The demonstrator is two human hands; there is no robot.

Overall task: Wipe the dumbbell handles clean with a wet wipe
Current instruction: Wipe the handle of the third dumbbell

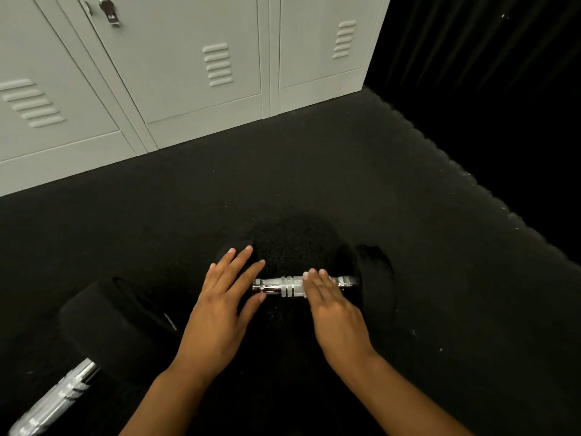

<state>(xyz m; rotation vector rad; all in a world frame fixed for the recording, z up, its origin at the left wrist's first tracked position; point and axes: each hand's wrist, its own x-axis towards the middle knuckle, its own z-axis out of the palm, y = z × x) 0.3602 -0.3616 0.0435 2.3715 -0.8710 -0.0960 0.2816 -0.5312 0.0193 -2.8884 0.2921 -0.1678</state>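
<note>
A dumbbell lies across the black floor with a chrome handle [276, 286] between two black heads. My left hand [226, 297] rests flat on the left head, fingers spread and holding nothing. My right hand [330, 303] lies palm down over the right half of the handle, next to the right head [377, 278], with its fingers together. A small pale sliver shows at its fingertips. I cannot tell whether that is a wet wipe. A second dumbbell [119, 325] lies at the lower left, its chrome handle [59, 398] running off the frame's corner.
Grey metal lockers [188, 73] stand along the far edge of the black rubber floor [314, 171]. To the right the floor mat ends at a ragged edge [456, 165], with darkness beyond it.
</note>
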